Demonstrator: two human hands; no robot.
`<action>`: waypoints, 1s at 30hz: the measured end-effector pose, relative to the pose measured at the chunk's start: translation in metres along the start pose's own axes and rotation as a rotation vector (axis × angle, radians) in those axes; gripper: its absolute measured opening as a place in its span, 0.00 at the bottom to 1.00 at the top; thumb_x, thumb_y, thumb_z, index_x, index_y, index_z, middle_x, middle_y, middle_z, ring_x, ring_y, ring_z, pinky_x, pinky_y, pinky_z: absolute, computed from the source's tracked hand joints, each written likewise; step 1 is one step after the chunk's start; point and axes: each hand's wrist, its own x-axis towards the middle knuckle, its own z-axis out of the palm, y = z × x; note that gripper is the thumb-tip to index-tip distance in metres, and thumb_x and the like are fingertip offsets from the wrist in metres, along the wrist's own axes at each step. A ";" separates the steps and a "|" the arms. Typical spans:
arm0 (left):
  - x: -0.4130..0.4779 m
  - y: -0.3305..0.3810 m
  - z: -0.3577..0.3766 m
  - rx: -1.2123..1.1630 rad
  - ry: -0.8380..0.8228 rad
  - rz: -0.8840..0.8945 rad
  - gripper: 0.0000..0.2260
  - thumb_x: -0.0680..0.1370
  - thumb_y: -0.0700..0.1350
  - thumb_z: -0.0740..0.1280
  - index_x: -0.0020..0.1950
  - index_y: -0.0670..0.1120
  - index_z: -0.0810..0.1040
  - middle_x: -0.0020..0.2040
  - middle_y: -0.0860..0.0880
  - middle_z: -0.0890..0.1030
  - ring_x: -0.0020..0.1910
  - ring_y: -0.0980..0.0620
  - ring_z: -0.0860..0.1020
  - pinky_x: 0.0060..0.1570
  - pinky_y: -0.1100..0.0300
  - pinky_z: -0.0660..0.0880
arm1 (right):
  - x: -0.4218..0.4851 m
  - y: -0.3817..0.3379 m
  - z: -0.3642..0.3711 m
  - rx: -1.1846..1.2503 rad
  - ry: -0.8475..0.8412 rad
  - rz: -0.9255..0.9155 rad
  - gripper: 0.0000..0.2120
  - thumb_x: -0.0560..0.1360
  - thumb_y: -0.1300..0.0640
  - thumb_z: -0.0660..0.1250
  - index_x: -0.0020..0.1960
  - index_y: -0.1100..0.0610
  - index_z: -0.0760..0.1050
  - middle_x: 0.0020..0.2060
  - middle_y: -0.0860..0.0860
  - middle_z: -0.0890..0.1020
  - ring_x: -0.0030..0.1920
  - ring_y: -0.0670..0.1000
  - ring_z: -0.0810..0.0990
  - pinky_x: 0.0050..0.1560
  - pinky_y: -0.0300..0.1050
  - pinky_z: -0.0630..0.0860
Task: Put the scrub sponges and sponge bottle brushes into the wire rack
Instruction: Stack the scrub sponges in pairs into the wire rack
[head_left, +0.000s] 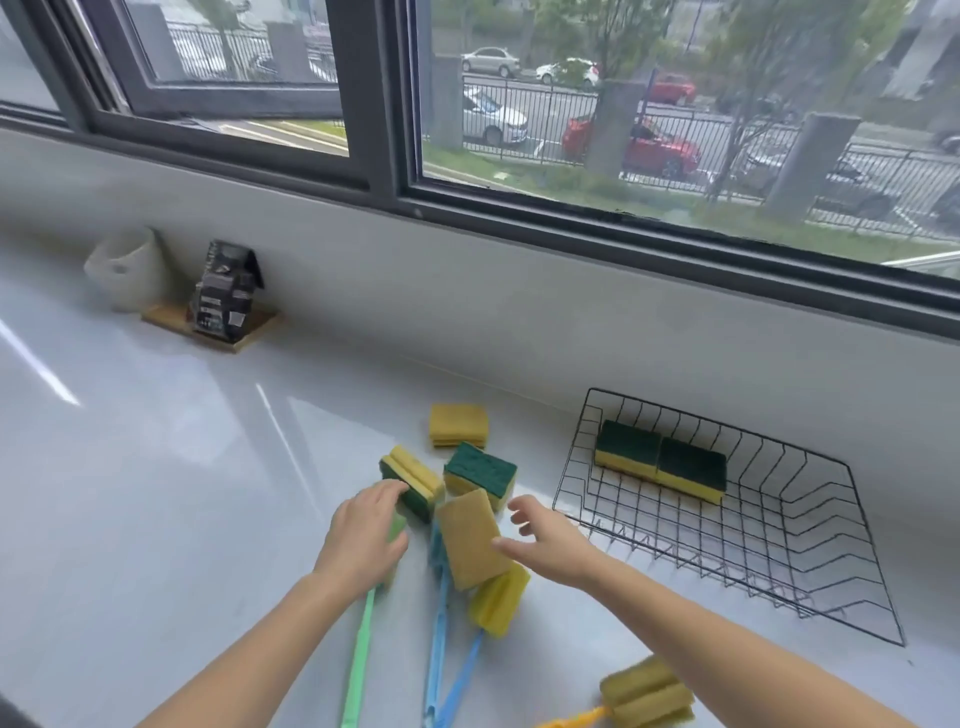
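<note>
A black wire rack (810, 582) stands on the right of the white counter with two green-and-yellow scrub sponges (660, 467) at its back. Left of it lie several loose scrub sponges: one yellow side up (458, 425), one green side up (480, 472), one on its edge (413, 480) and one tilted (470, 543). My left hand (363, 540) rests over the head of a green-handled bottle brush (358, 670), fingertips touching the sponge on its edge. My right hand (553, 543) hovers open beside the tilted sponge. Two blue-handled brushes (441, 660) and a yellow-handled brush (647, 693) lie near me.
At the back left a white holder (127, 267) and a dark packet (226, 291) stand on a wooden tray (249, 332) against the wall. A window with dark frames (519, 218) runs above the counter's back ledge.
</note>
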 end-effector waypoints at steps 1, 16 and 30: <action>0.010 -0.005 0.000 0.018 -0.010 0.030 0.24 0.75 0.46 0.65 0.71 0.49 0.66 0.71 0.52 0.69 0.70 0.51 0.67 0.67 0.57 0.64 | 0.006 -0.004 0.003 0.067 -0.024 0.054 0.31 0.73 0.41 0.67 0.69 0.55 0.63 0.63 0.53 0.75 0.60 0.52 0.75 0.56 0.44 0.73; 0.103 -0.037 0.033 0.165 -0.167 0.396 0.32 0.70 0.49 0.70 0.72 0.51 0.63 0.73 0.52 0.65 0.73 0.51 0.62 0.69 0.52 0.62 | 0.031 -0.020 0.019 0.369 -0.105 0.249 0.18 0.71 0.55 0.73 0.59 0.57 0.72 0.48 0.53 0.79 0.47 0.51 0.77 0.54 0.49 0.77; 0.121 -0.039 0.032 0.122 -0.082 0.392 0.27 0.64 0.48 0.69 0.63 0.48 0.71 0.59 0.50 0.77 0.62 0.48 0.74 0.62 0.52 0.66 | -0.038 0.029 -0.036 0.014 0.120 0.116 0.19 0.66 0.56 0.71 0.53 0.47 0.67 0.47 0.44 0.73 0.47 0.49 0.73 0.41 0.42 0.73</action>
